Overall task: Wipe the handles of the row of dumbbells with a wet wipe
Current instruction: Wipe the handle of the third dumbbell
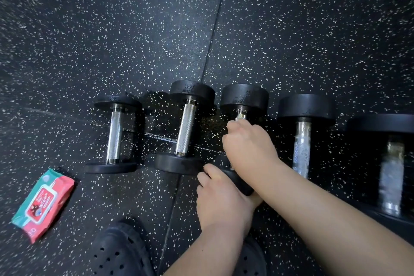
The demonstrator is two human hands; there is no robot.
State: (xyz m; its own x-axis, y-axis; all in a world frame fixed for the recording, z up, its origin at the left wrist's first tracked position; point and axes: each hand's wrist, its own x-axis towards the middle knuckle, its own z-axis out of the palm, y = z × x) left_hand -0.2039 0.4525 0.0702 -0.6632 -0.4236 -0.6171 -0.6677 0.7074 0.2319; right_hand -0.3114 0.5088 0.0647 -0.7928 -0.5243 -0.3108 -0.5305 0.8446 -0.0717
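Note:
Several black dumbbells with chrome handles lie side by side on the floor. The first dumbbell (114, 134) and second dumbbell (186, 127) are at the left with bare handles. My right hand (248, 143) is closed around the handle of the third dumbbell (244, 96) and hides most of it. A small pale sliver shows at the top of the fist; I cannot tell whether it is a wipe. My left hand (221, 197) grips that dumbbell's near head. The fourth dumbbell (302, 148) and fifth dumbbell (392, 175) have handles that look wet and speckled.
A red and teal pack of wet wipes (42, 204) lies on the speckled black rubber floor (134, 29) at the lower left. My black perforated shoes (121, 251) are at the bottom edge, below the hands. A floor seam runs between the second and third dumbbells.

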